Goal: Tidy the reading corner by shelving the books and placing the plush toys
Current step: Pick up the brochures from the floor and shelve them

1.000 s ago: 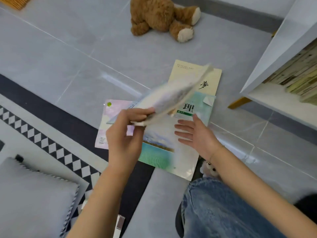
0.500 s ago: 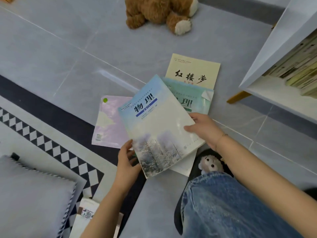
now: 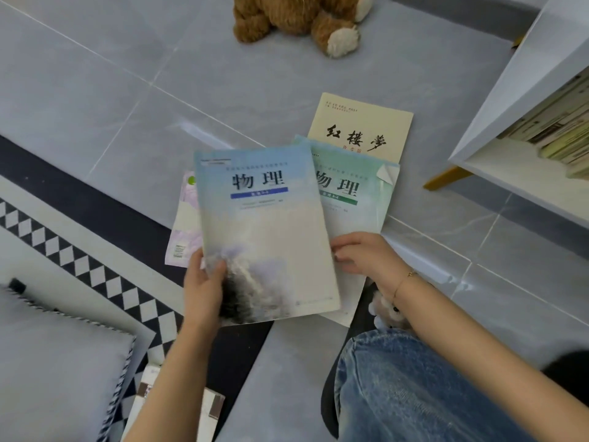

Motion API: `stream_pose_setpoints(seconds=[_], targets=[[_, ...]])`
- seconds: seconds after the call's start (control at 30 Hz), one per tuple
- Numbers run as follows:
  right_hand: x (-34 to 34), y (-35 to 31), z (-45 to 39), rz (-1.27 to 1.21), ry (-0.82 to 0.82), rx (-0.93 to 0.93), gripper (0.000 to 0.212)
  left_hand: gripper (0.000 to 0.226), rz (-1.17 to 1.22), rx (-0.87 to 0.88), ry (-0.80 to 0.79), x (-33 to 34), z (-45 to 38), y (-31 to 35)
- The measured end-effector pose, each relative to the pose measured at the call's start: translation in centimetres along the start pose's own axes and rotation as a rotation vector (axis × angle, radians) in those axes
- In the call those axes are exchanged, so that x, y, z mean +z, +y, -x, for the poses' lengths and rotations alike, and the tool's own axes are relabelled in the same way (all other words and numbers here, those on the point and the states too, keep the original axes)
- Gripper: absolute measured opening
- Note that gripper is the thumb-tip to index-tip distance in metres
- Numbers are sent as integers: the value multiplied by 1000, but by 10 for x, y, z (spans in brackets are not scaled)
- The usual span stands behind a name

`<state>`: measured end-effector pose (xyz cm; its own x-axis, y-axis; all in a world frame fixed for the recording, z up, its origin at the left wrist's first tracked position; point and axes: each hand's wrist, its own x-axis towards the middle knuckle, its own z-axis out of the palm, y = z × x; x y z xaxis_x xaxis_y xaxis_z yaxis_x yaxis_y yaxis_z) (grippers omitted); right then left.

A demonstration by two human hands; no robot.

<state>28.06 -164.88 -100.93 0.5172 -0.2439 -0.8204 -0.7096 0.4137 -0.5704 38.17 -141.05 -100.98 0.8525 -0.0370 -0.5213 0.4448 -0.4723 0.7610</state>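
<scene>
1. Head view: left hand grasps the blue book by its lower corner; right hand pinches its right edge
2. Book sits atop the floor pile, left of the shelf
3. Gathering books; next, probably stack and carry them to the shelf

The teddy bear is cut off above; the blue book hides most of the pink one

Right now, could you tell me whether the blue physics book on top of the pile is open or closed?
Closed. The blue physics book shows its whole front cover face up, with no pages exposed; the left hand grips its lower left corner.
</scene>
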Motion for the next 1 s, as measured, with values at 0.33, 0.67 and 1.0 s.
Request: stream_pose_setpoints(seconds=[0.33,0.67,1.0], targets=[[-24,-2,-15,-195,469,-161,28,25,-172,120,-335,6,-15,51],[-31,10,-23,-328,252,-71,20,82,-714,201,-120,91,-20,11],[-34,7,-37,-337,215,-19,33,31,-506,-32,-283,86,-46,44]])
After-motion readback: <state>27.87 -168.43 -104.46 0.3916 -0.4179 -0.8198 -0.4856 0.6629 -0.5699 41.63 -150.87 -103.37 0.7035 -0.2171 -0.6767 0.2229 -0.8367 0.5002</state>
